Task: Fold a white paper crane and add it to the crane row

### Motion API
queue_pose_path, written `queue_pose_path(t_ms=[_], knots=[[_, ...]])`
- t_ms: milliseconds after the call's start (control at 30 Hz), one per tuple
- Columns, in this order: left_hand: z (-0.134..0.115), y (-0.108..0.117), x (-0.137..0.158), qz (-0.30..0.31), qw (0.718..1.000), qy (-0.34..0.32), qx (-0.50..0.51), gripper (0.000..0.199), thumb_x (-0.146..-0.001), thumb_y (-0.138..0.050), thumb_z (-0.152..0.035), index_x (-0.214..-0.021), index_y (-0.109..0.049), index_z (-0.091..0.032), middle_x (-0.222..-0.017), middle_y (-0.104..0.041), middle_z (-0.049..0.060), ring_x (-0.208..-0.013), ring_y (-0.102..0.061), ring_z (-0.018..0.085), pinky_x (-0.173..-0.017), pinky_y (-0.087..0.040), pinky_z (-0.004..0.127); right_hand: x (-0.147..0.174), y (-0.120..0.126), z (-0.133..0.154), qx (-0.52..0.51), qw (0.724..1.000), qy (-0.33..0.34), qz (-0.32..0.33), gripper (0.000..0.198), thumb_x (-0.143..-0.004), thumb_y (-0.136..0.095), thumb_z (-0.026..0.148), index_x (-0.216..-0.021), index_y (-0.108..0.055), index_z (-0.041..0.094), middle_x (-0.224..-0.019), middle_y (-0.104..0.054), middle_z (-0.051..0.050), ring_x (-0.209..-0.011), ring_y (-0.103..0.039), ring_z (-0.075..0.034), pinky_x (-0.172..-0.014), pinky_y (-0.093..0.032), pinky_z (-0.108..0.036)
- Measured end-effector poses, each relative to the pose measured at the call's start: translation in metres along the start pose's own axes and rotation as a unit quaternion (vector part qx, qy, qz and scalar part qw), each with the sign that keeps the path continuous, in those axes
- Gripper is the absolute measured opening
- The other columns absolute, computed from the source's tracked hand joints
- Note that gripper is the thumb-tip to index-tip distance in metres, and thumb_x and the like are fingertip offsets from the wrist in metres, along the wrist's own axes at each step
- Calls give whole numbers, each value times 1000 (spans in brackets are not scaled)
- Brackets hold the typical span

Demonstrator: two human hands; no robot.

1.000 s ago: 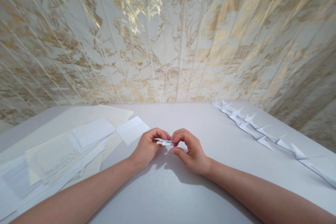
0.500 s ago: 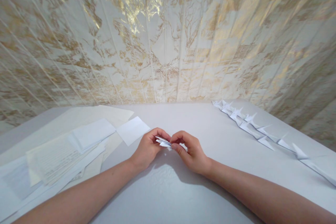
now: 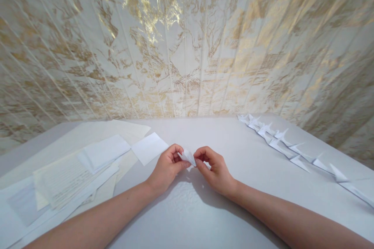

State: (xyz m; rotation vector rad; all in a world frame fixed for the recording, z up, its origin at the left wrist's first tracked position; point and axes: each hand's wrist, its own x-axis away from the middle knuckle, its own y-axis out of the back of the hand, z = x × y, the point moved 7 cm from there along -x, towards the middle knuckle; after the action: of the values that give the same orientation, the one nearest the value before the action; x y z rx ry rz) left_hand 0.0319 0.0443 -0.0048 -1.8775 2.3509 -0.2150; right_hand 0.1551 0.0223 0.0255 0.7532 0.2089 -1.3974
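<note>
Between my two hands, just above the middle of the table, is a small folded piece of white paper (image 3: 187, 156). My left hand (image 3: 167, 166) pinches its left side between thumb and fingers. At the right end, the thumb and forefinger of my right hand (image 3: 214, 167) close on its tip. The paper's layers stand partly apart; the folds behind my fingers are hidden. A blank white square of paper (image 3: 149, 148) lies flat on the table, close beyond my left hand.
On the left lie overlapping sheets (image 3: 64, 177), some with writing, and a stack of white paper squares (image 3: 106, 151). Folded paper cranes (image 3: 274, 136) stand in rows along the right side of the white table (image 3: 187, 218). A gold-patterned curtain (image 3: 187, 46) hangs behind.
The folded paper has turned from lying nearly flat to a tilted position, showing a broader white face. My left fingers have shifted on it. The view has moved slightly.
</note>
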Motion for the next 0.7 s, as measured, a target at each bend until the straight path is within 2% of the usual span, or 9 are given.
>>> queue_pose_path(t_ms=[133, 333, 467, 567, 700], knots=[[-1, 0, -1, -7, 1000, 1, -8, 22, -53, -68, -11, -66, -50, -17, -58, -61, -5, -56, -54, 10, -56, -41, 21, -1, 1, 0, -2, 1000, -4, 1, 2, -76, -50, 19, -75, -51, 18, -67, -55, -1, -60, -52, -11, -58, -44, -23], [-3, 6, -2, -48, 998, -8, -30, 19, -54, -66, -11, -65, -51, -17, -55, -60, -6, -52, -51, 8, -53, -39, 19, -1, 4, 5, 35, 999, 32, -4, 8, -79, -52, 22, -72, -55, 18, -68, -55, -2, -63, -51, -13, -60, -43, -26], [-3, 10, -2, -57, 995, -24, -84, 14, -56, -66, -14, -63, -54, -16, -53, -57, -6, -52, -48, 8, -52, -36, 20, -2, 3, 5, 53, 998, 30, -8, 11, -79, -54, 22, -69, -56, 18, -66, -54, -2, -64, -51, -14, -60, -42, -26], [-3, 11, -1, -57, 988, -36, -138, 11, -58, -66, -17, -62, -57, -16, -52, -54, -5, -51, -46, 9, -52, -35, 21, -2, -1, 1, 37, 999, 3, 11, 15, -79, -53, 24, -66, -56, 18, -63, -53, -1, -61, -50, -13, -59, -41, -25], [-5, 9, -2, -51, 993, -36, -104, 15, -57, -67, -17, -67, -56, -17, -55, -56, -5, -53, -49, 10, -53, -37, 21, -2, -7, -16, -47, 994, -97, 35, 17, -77, -52, 30, -66, -55, 17, -59, -52, 1, -56, -47, -11, -57, -39, -24]])
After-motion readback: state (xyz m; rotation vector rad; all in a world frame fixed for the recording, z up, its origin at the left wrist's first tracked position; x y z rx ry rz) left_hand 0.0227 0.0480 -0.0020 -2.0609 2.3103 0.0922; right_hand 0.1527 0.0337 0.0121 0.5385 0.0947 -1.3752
